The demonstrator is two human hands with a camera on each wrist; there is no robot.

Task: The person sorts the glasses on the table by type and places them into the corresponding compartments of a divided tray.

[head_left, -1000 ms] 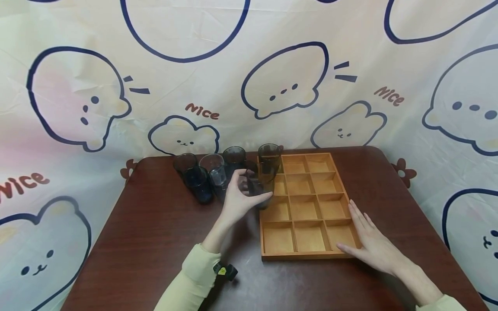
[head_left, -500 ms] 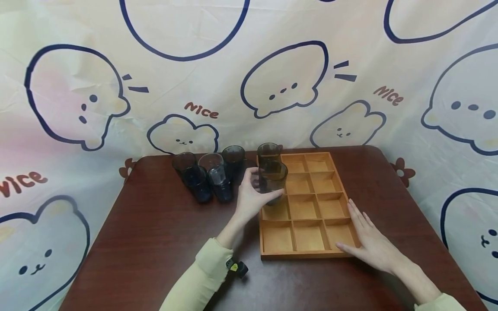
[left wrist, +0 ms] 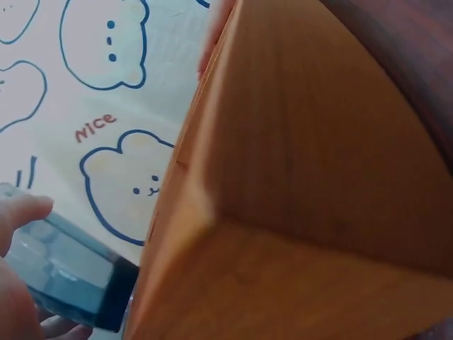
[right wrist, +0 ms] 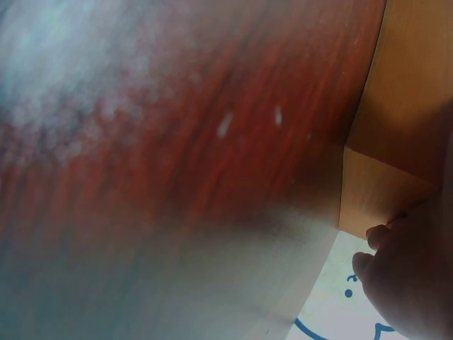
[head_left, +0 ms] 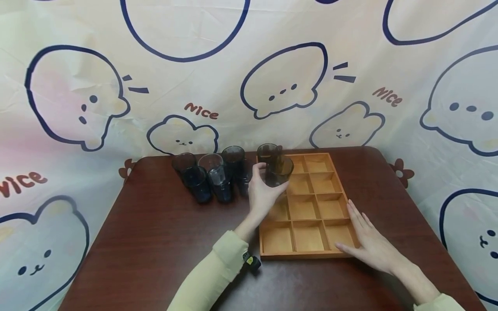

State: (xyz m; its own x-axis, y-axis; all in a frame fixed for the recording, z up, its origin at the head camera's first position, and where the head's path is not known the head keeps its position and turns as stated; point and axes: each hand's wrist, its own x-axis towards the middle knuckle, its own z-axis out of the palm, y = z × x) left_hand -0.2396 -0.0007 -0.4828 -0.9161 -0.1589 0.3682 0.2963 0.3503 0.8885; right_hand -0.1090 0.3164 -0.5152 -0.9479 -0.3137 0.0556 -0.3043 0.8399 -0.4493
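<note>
In the head view my left hand (head_left: 265, 193) grips a dark tinted drinking glass (head_left: 282, 171) over the left part of a wooden compartment tray (head_left: 307, 255). The left wrist view shows this glass (left wrist: 67, 273) too, between thumb and fingers, with its thick base close to the tray's side. Behind it, a second tinted glass (head_left: 267, 149) stands at the tray's back left corner, partly hidden by the held one. My right hand (head_left: 375, 242) rests along the tray's right edge, fingers straight and the thumb over the front right compartment.
Several dark tinted glasses (head_left: 200, 185) stand close together on the brown table (head_left: 163, 246), left of the tray. A cloth printed with cartoon bears (head_left: 284, 95) hangs right behind the table's back edge.
My left hand has carried the glass rightward and toward the back, from beside the group of glasses to over the tray. The right hand has stayed at the tray's edge.
</note>
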